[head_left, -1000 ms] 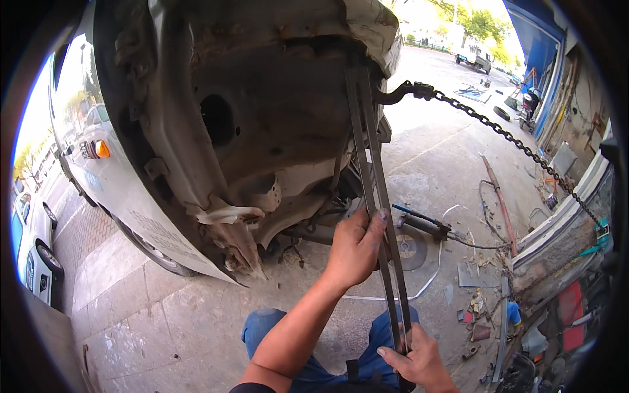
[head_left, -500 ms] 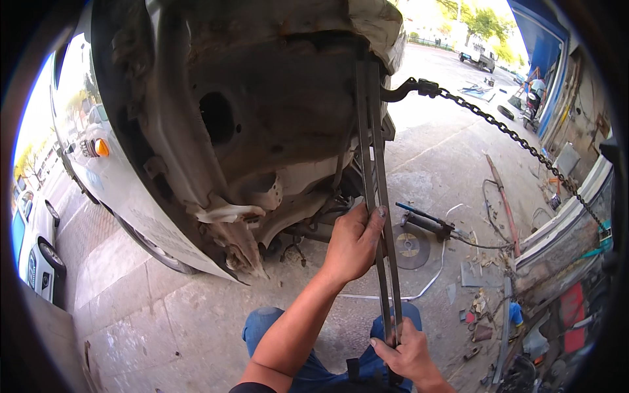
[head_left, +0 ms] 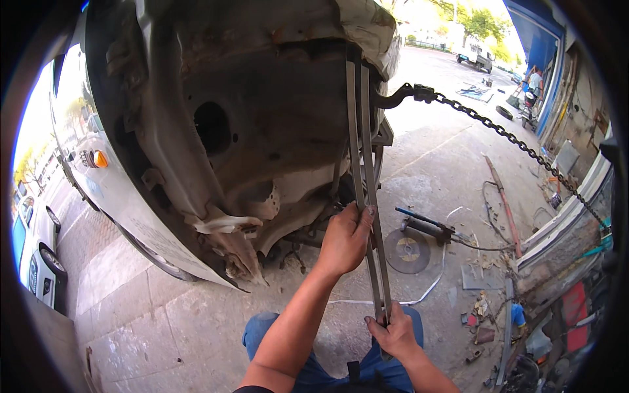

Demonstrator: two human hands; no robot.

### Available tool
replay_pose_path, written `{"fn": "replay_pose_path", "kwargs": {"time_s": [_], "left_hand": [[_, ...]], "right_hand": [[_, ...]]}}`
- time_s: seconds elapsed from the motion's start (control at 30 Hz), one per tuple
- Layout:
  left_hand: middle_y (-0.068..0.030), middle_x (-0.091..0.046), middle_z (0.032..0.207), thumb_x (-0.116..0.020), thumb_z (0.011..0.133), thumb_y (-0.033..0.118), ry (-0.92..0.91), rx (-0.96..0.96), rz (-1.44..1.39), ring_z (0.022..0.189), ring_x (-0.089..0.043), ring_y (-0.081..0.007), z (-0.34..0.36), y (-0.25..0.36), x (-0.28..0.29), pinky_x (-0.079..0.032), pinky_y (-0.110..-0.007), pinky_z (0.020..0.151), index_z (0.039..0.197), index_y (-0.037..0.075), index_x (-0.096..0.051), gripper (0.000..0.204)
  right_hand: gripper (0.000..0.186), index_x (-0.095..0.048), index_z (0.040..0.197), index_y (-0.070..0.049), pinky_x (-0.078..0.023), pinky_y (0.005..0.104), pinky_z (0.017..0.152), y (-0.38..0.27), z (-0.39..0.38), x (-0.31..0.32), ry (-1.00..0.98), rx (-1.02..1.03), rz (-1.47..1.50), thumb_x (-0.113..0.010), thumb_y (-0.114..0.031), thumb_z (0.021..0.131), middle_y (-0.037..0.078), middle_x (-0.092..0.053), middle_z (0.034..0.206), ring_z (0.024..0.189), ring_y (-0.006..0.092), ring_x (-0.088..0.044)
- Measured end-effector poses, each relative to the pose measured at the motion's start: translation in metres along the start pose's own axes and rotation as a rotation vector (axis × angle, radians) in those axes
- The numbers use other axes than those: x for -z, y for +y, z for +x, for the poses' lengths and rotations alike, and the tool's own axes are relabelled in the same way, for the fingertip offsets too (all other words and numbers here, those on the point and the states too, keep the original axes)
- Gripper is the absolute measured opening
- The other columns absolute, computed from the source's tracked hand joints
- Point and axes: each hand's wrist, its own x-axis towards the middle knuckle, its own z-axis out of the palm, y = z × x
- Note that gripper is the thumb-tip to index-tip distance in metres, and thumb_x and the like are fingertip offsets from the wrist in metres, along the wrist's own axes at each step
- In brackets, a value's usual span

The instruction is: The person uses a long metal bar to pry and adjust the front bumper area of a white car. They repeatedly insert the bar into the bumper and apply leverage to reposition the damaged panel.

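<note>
My left hand (head_left: 348, 240) is wrapped around a long tool of two parallel metal bars (head_left: 354, 124), about halfway along it. Lower down, my right hand (head_left: 397, 333) grips the same bars near their bottom end, in front of my knees. The far end of the bars reaches the edge of the stripped, open underbody (head_left: 282, 98) of a white vehicle (head_left: 141, 213). Whether that end clasps the edge is too dark to tell. Right beside it, a dark hook (head_left: 393, 97) is caught at the vehicle's edge, with a chain (head_left: 504, 131) running from it.
The chain slants down across the right side. On the concrete floor lie a large dark disc (head_left: 407, 251), a cylindrical tool with a hose (head_left: 429, 227), a red pole (head_left: 502, 203) and scrap along the wall. A tyre (head_left: 504, 112) and a person (head_left: 536, 81) are farther back.
Both hands and the bars have shifted slightly left, and the right hand sits a little higher in view. The grips look the same; the view itself has moved a little.
</note>
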Motion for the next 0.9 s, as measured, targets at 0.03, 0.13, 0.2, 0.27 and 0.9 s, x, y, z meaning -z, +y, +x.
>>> {"fn": "replay_pose_path", "kwargs": {"time_s": [0.03,0.13,0.2,0.27,0.9], "left_hand": [[-0.0063,-0.063,0.069,-0.058,0.114,0.034,0.009,-0.023,-0.002,0.063,-0.063,-0.0142,0.001,0.000,0.000,-0.050,-0.034,0.060,0.093,0.000,-0.060,0.040],[-0.0065,-0.063,0.069,-0.058,0.114,0.034,-0.015,0.042,-0.014,0.062,-0.063,-0.0144,0.002,0.001,0.000,-0.050,-0.034,0.060,0.094,0.000,-0.061,0.040],[-0.0062,-0.064,0.069,-0.058,0.114,0.034,0.003,-0.024,0.030,0.062,-0.063,-0.0146,0.000,0.002,0.001,-0.050,-0.034,0.059,0.095,0.000,-0.061,0.039],[-0.0103,-0.065,0.071,-0.057,0.114,0.033,-0.001,0.010,0.009,0.063,-0.065,-0.0197,-0.004,0.004,0.001,-0.050,-0.037,0.061,0.096,-0.001,-0.062,0.038],[-0.0228,-0.063,0.071,-0.059,0.112,0.031,-0.054,0.097,-0.183,0.062,-0.062,-0.0354,-0.036,0.032,-0.007,-0.049,-0.047,0.062,0.092,-0.006,-0.062,0.042]], "right_hand": [[0.040,-0.059,0.110,-0.002,-0.055,0.0414,0.057,0.002,0.001,-0.001,-0.003,-0.029,0.002,-0.087,-0.020,0.088,0.012,-0.069,0.070,0.062,0.0323,-0.073],[0.041,-0.060,0.114,-0.003,-0.054,0.0408,0.057,0.005,-0.002,0.000,0.011,0.009,-0.032,-0.087,-0.020,0.088,0.012,-0.069,0.070,0.062,0.0311,-0.073],[0.042,-0.060,0.115,-0.002,-0.054,0.0401,0.056,0.005,-0.008,0.002,-0.043,-0.023,0.054,-0.087,-0.021,0.089,0.011,-0.069,0.069,0.061,0.0303,-0.073],[0.043,-0.060,0.115,0.000,-0.054,0.0391,0.055,0.002,-0.014,0.005,-0.091,-0.073,0.105,-0.087,-0.021,0.089,0.011,-0.069,0.068,0.058,0.0285,-0.072],[0.052,-0.058,0.118,0.012,-0.055,0.0304,0.049,-0.055,-0.063,0.070,-0.240,-0.344,0.160,-0.088,-0.021,0.092,0.005,-0.065,0.064,0.052,0.0136,-0.069]]}}
